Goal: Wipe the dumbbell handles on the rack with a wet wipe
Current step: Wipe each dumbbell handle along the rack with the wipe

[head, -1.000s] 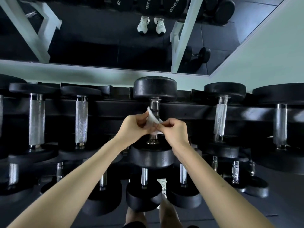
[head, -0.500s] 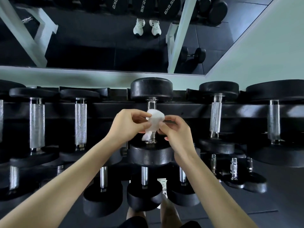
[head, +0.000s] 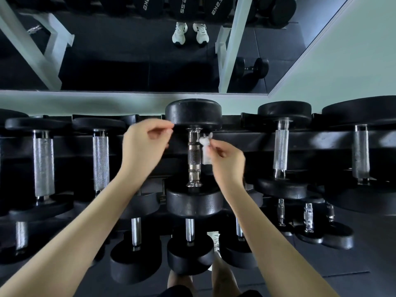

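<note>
Right grip (head: 227, 160) on wipe (head: 206, 151) beside handle (head: 194, 157)

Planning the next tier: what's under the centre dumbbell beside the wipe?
A smaller dumbbell on the lower tier; its far head is hidden beneath the centre dumbbell.

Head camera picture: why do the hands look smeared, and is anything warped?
Head view: the left hand and the right hand pinching the wet wipe are motion-blurred, the centre dumbbell handle sharp; the wide-angle lens bends the rack toward the edges.
</note>
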A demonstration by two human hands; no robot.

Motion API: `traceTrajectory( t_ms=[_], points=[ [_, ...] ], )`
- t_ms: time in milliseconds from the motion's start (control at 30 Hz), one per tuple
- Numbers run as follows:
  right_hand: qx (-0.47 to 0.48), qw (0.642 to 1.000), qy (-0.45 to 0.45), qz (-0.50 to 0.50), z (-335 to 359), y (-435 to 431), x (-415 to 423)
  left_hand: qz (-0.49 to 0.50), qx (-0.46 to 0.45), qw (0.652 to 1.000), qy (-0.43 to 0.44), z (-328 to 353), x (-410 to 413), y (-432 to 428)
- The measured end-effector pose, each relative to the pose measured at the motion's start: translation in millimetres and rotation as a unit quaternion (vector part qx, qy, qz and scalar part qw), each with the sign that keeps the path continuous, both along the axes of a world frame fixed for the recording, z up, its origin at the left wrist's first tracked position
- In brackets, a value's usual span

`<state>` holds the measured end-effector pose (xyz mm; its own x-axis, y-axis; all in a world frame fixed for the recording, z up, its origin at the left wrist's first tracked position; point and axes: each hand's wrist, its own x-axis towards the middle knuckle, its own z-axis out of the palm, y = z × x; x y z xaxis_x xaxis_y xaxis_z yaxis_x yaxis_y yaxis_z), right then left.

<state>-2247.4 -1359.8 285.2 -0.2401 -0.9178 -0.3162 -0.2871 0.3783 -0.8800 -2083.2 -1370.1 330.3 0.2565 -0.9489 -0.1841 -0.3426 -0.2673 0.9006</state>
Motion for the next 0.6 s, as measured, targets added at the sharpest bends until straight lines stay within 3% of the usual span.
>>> traceTrajectory(
  t_ms=[67, 167, 267, 400, 467, 600],
  points=[
    [0.032, 0.999, -0.025, 0.028, -1, -2, 11, 0.036, -0.020, 0.998, -0.043, 4, 0, -9],
    [0.080, 0.991, -0.102, -0.017, -4, -6, 12, 0.027, 0.028, 0.996, -0.076, 8, -7, -27],
    [0.110, 0.964, -0.223, -0.091, -4, -20, 14, 0.005, 0.092, 0.994, -0.053, 4, -14, -44],
    [0.126, 0.935, -0.316, -0.100, -1, -42, 15, 0.048, 0.100, 0.993, -0.030, 1, -19, -57],
    [0.130, 0.944, -0.292, -0.078, -4, -42, 13, 0.059, 0.096, 0.993, -0.030, 2, -19, -60],
    [0.106, 0.983, -0.149, -0.014, -11, -5, 4, 0.065, 0.109, 0.992, -0.001, -2, -13, -65]
  ],
)
